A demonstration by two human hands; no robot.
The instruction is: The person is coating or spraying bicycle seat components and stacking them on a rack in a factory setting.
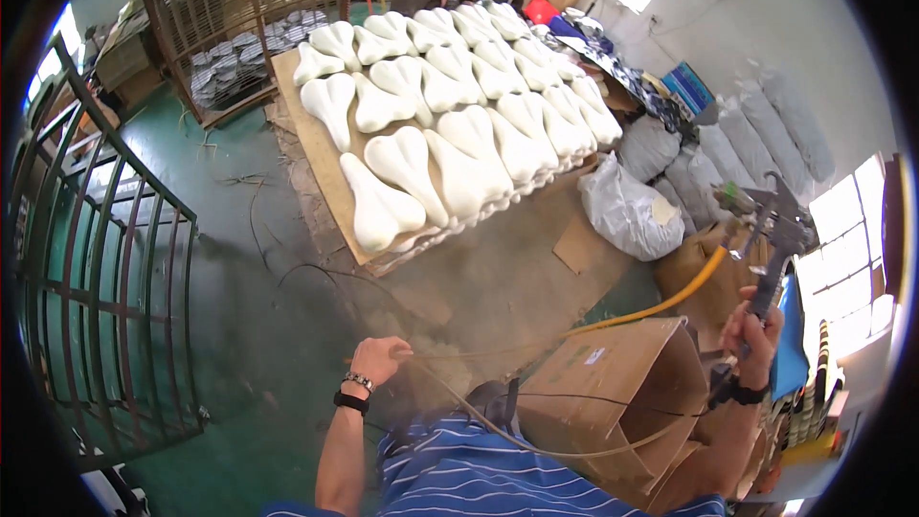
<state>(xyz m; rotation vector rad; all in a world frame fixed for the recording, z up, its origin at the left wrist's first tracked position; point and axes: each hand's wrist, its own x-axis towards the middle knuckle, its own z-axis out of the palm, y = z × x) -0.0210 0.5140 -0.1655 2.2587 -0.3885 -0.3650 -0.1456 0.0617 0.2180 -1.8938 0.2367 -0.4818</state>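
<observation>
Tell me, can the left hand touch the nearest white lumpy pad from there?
Probably not without leaning or stepping in: the nearest white lumpy pad looks well beyond the left hand, though nothing tall seems in the way.

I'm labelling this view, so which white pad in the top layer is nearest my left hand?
The pad at the near-left corner of the board, wide end toward your left hand, narrow tip pointing away; the others lie farther off.
</observation>
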